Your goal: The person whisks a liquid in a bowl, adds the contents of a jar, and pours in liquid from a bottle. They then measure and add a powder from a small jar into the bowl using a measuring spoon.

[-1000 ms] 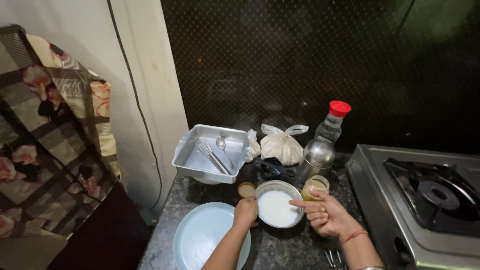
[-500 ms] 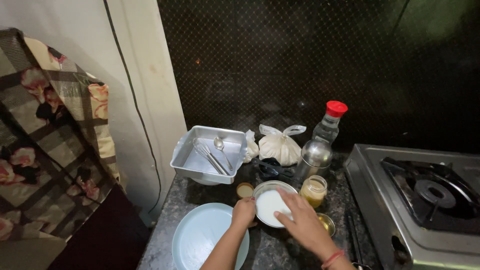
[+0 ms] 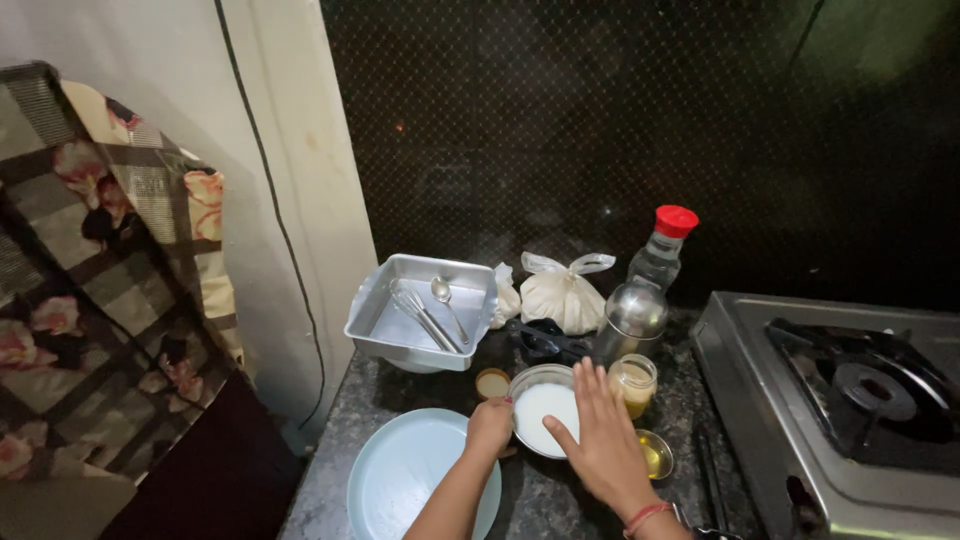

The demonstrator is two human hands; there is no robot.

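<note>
Since half a second ago, my right hand (image 3: 600,440) has slid further over the bowl (image 3: 546,410) of white liquid, its flat palm now covering the bowl's right side. That hand is open, fingers straight and together, pointing away from me toward the steel tray (image 3: 420,315) behind the bowl. My left hand (image 3: 490,425) is curled shut on the bowl's left rim, pinching it. So the bowl sits between my two hands, directly under the right fingers, with both forearms coming up from the near edge of the desk (image 3: 545,495).

Left of the bowl lies a pale blue plate (image 3: 405,475). Right of the bowl stand a small jar (image 3: 634,382) of yellow liquid and a little steel cup (image 3: 655,455). Behind the bowl I see a tied white bag (image 3: 562,295) and a red-capped bottle (image 3: 660,255); the gas stove (image 3: 850,400) lies far right of it.
</note>
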